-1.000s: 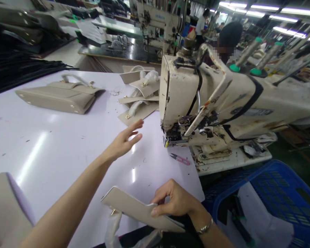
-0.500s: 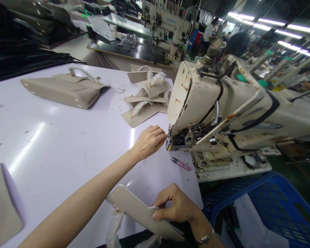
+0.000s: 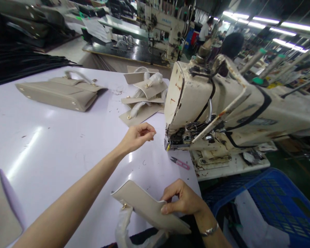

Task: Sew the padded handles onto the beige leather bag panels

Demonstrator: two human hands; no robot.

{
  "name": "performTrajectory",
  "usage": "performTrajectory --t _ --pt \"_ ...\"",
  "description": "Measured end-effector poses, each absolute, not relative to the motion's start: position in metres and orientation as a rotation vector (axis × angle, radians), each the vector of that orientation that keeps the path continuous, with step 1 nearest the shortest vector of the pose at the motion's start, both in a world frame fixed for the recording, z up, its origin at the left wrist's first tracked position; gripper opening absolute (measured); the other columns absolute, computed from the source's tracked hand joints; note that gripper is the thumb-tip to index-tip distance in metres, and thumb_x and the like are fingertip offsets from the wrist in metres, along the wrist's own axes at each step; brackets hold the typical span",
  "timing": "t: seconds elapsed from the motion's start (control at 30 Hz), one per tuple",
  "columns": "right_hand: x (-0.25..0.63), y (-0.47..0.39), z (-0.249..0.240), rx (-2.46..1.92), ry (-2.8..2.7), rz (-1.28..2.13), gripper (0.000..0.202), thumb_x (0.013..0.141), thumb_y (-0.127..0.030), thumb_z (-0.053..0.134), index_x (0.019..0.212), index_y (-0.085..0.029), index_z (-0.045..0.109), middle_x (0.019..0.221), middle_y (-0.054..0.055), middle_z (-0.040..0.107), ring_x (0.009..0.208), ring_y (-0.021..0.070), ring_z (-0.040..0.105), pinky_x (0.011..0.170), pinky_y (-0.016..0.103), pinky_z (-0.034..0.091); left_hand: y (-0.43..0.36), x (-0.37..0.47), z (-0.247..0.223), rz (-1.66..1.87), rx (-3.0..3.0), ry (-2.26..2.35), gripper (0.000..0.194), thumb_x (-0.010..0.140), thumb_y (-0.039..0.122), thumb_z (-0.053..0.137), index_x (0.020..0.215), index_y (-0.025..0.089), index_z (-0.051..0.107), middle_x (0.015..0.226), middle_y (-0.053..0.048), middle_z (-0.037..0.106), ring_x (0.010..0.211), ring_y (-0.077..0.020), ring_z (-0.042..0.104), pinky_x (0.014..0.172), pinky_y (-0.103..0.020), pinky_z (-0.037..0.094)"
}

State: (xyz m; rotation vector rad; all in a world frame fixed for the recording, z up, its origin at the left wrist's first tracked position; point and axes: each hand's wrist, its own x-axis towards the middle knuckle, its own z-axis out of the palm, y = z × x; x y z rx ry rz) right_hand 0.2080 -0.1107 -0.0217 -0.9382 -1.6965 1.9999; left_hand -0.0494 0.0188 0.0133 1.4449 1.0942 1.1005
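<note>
Beige panel (image 3: 146,206) in R hand (image 3: 184,200), fingers clamped on it; L hand (image 3: 138,137) outstretched, fingers together nr machine (image 3: 196,96).

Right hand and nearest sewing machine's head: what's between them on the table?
Head view: the pink-handled snips lie on the white tabletop between right hand and machine head.

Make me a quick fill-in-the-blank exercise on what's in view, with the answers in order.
The hand gripping the beige panel is the ____ one.
The snips lying on the white table have ____ handles.
The basket at the picture's lower right is coloured ____.
In the picture, the beige bag lies to the ____ of the panel pile.

Missing words: right; pink; blue; left.
</note>
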Motion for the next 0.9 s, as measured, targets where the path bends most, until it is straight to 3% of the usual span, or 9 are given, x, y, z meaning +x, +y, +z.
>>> performTrajectory --t 0.17,0.33,0.4,0.53,0.63,0.7,0.77,0.8,0.9 --pt "0.213 -0.112 -0.025 -0.936 -1.663 1.985 0.034 0.066 -0.041 0.087 0.08 -0.012 0.08 0.064 0.003 0.066 0.06 0.0106 0.052 0.058 0.023 0.037 0.018 -0.101 0.0 0.886 1.317 1.081 0.008 0.078 0.024 0.066 0.073 0.018 0.07 0.074 -0.005 0.067 0.067 -0.0155 0.059 0.064 -0.026 0.047" --pt "0.208 -0.106 -0.021 -0.89 -1.606 2.01 0.03 0.066 -0.038 0.087 0.08 -0.012 0.08 0.063 0.003 0.065 0.059 0.0095 0.05 0.057 0.022 0.036 0.005 -0.132 -0.013 0.5 1.748 1.495 0.028 0.078 0.044 0.072 0.098 0.025 0.077 0.101 -0.005 0.075 0.087 -0.0226 0.068 0.078 -0.029 0.052" --pt "0.204 -0.103 -0.018 -0.869 -1.61 1.98 0.029 0.066 -0.036 0.088 0.081 -0.012 0.081 0.064 0.003 0.065 0.059 0.0094 0.051 0.057 0.022 0.036 -0.004 -0.126 0.001 0.586 1.748 1.522 0.034 0.084 0.05 0.066 0.108 0.026 0.075 0.111 -0.005 0.074 0.094 -0.023 0.068 0.085 -0.031 0.051" --pt "0.203 -0.098 -0.018 -0.837 -1.52 1.922 0.023 0.064 -0.029 0.089 0.081 -0.015 0.081 0.065 0.003 0.066 0.06 0.0099 0.053 0.056 0.022 0.036 -0.028 -0.116 0.033 0.943 1.465 1.477 0.032 0.089 0.05 0.063 0.097 0.021 0.074 0.099 -0.006 0.074 0.089 -0.0204 0.066 0.081 -0.031 0.05" --pt "0.204 -0.097 -0.017 -0.771 -1.3 1.913 0.015 0.063 -0.025 0.089 0.074 -0.017 0.08 0.063 0.003 0.064 0.058 0.0095 0.051 0.053 0.022 0.034 -0.046 -0.121 0.026 1.305 1.124 1.433 0.025 0.089 0.044 0.066 0.088 0.02 0.071 0.086 -0.002 0.07 0.076 -0.0149 0.061 0.069 -0.026 0.048" --pt "0.2 -0.1 -0.013 -0.692 -1.112 1.912 0.014 0.063 -0.024 0.089 0.073 -0.02 0.08 0.065 0.003 0.064 0.057 0.0093 0.051 0.051 0.022 0.034 -0.055 -0.118 0.009 1.414 1.004 1.467 0.019 0.087 0.04 0.07 0.092 0.022 0.07 0.086 0.0 0.068 0.078 -0.014 0.06 0.071 -0.025 0.048" --pt "0.189 -0.104 -0.004 -0.639 -1.027 1.917 0.016 0.063 -0.024 0.089 0.076 -0.021 0.081 0.07 0.004 0.067 0.058 0.0098 0.053 0.051 0.022 0.035 -0.059 -0.103 -0.011 1.31 1.124 1.477 0.026 0.087 0.037 0.068 0.11 0.026 0.069 0.106 -0.002 0.07 0.098 -0.0192 0.062 0.088 -0.03 0.049" --pt "0.182 -0.106 0.002 -0.621 -1.048 1.926 0.017 0.063 -0.023 0.089 0.079 -0.022 0.081 0.071 0.004 0.068 0.059 0.0102 0.054 0.051 0.022 0.036 -0.059 -0.09 -0.02 1.203 1.254 1.45 0.038 0.088 0.035 0.066 0.126 0.027 0.063 0.125 -0.004 0.066 0.116 -0.0236 0.059 0.101 -0.035 0.046" --pt "0.156 -0.114 0.019 -0.562 -1.224 1.932 0.023 0.061 -0.023 0.091 0.083 -0.021 0.082 0.068 0.003 0.068 0.057 0.0101 0.055 0.052 0.022 0.038 -0.046 -0.038 -0.043 1.053 1.626 1.333 0.079 0.087 0.032 0.064 0.156 0.023 0.027 0.162 -0.011 0.031 0.145 -0.0283 0.034 0.12 -0.047 0.027"
